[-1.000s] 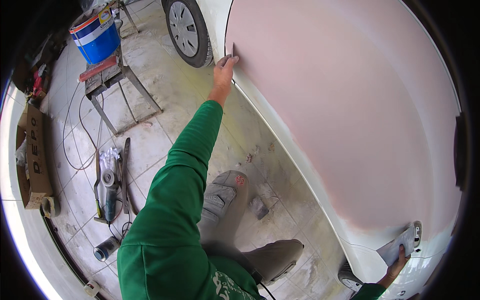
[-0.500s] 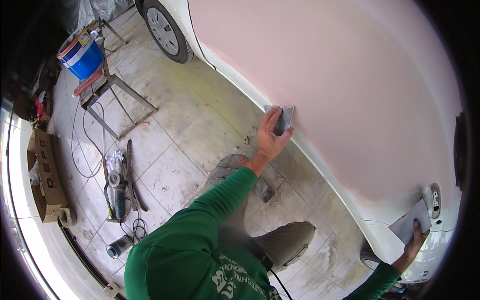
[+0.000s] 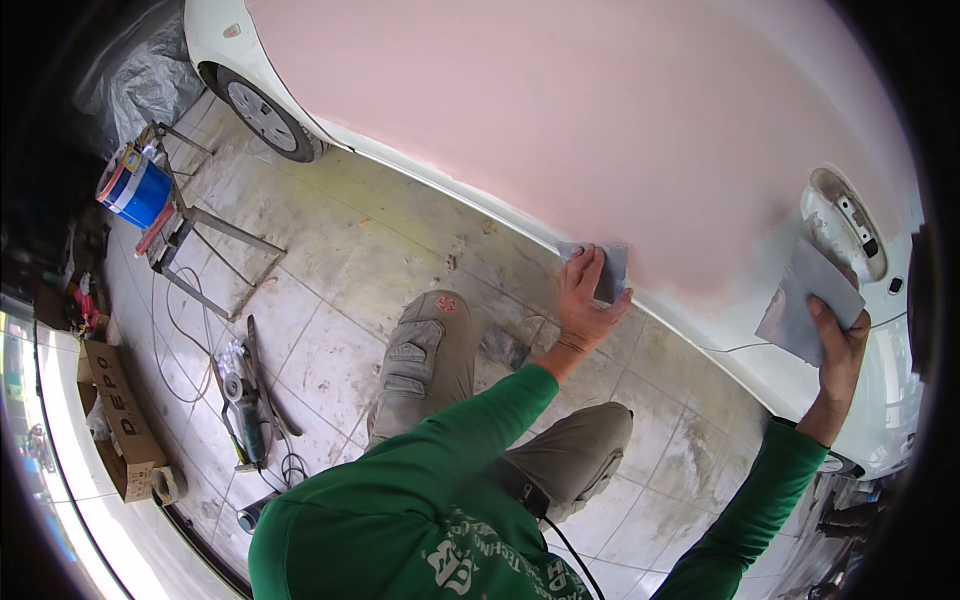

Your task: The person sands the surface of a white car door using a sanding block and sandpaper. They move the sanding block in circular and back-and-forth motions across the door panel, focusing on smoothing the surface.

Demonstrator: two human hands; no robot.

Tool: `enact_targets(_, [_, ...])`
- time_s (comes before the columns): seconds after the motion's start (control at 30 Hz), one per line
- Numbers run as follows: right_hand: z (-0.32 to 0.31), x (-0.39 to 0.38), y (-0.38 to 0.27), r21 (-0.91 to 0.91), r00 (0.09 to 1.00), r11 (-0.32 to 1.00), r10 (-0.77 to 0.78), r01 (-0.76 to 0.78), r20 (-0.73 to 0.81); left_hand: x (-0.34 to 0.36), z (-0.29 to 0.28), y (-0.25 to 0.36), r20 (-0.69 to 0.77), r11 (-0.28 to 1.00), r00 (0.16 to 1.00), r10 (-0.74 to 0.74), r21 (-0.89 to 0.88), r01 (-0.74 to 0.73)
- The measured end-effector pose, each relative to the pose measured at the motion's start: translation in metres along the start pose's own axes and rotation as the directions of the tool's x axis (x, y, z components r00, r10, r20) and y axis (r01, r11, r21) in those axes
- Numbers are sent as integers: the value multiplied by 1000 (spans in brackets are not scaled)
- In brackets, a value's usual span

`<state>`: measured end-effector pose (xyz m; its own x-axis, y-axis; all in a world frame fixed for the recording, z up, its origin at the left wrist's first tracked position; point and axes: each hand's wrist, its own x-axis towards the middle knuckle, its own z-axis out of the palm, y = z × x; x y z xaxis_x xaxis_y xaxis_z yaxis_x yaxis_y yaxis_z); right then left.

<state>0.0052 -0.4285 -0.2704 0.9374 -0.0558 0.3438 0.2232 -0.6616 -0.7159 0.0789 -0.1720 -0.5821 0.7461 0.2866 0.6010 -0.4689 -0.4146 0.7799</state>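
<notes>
My left hand (image 3: 590, 305) presses a small grey piece of sandpaper (image 3: 613, 270) against the lower edge of a car door (image 3: 540, 130). Its fingers are bent over the sheet. The door is white at its borders, with a broad dull pink area across the middle. In my right hand (image 3: 842, 345) is a larger grey sheet of sandpaper (image 3: 808, 300), gripped between thumb and fingers. That sheet is just below the door handle recess (image 3: 848, 222) and overlaps the recess's lower edge. Whether it touches the door, I cannot tell.
A metal stand (image 3: 225, 230) with a blue bucket (image 3: 138, 190) is at the far left. An angle grinder (image 3: 245, 410) and its cords lie on the tiled floor. A cardboard box (image 3: 120, 425) is farther left. A dark flat block (image 3: 503, 347) lies beside my knee.
The whole view has shifted. My left hand has moved right along the door's lower edge with its sandpaper. My right hand still holds its sheet near the handle, now raised higher in view.
</notes>
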Motion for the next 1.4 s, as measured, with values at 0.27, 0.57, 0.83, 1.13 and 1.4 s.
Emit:
enact_targets(0.27, [4, 2, 6, -1, 997, 1000, 29, -29, -67, -42, 16, 44, 234, 999, 972, -20, -36, 29])
enact_targets(0.57, [-33, 3, 45, 88, 998, 994, 65, -63, -21, 1, -98, -103, 477, 626, 728, -493, -386, 677])
enact_targets(0.83, [-25, 5, 34, 127, 971, 970, 220, -208, -91, 150, -316, -251, 103, 338, 531, -841, -665, 666])
enact_targets(1.13, [12, 12, -35, 276, 954, 939, 254, -204, -160, 171, -363, -270, 255, 480, 659, -708, -510, 714])
enact_targets(1.4, [91, -44, -87, 275, 936, 902, 351, -333, -20, 130, -259, -142, 598, 800, 727, -338, -224, 557])
